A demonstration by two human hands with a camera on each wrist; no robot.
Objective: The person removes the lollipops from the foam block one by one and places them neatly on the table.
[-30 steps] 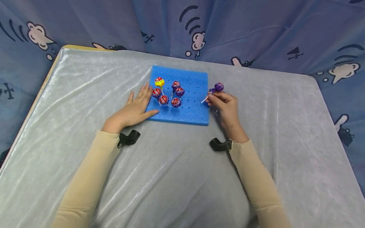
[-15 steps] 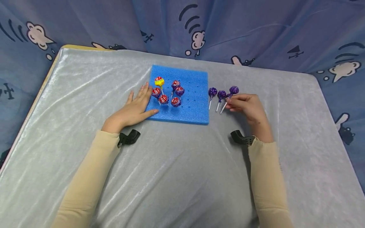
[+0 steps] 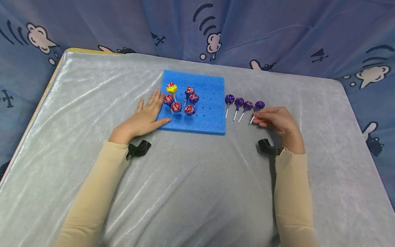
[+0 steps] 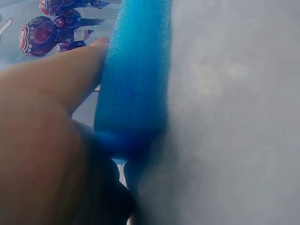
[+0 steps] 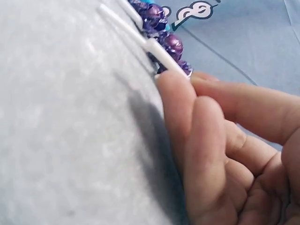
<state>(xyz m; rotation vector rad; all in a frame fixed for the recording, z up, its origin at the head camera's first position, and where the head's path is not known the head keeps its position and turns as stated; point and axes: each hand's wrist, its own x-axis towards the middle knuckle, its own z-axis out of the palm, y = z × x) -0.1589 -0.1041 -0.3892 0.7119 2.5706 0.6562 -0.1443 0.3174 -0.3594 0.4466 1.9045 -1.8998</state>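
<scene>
My left hand [image 3: 142, 118] lies with fingers spread along the left side of a blue foam block [image 3: 211, 120], thumb over its front edge. In the left wrist view the thumb [image 4: 61, 75] rests against the foam's side. Several wrapped lollipops stand upright in the block, among them a yellow one [image 3: 171, 87] and a red-and-purple one [image 3: 189, 110]. Right of the block, purple lollipops lie in a row on the cloth. My right hand [image 3: 277, 120] pinches the rightmost lollipop [image 3: 259, 104] by its white stick; in the right wrist view the fingertips partly cover that stick [image 5: 166, 58].
A grey velvety cloth [image 3: 191, 192] covers the table. Small holes dot the foam's right half. Beside its right edge lie a purple lollipop [image 3: 229, 99] and its neighbours. A patterned blue curtain [image 3: 277, 34] hangs behind the table's far edge.
My right hand has moved right, away from the foam's edge, past the other loose lollipops to the rightmost one. Lollipops that the hand covered earlier now show. My left hand has stayed put.
</scene>
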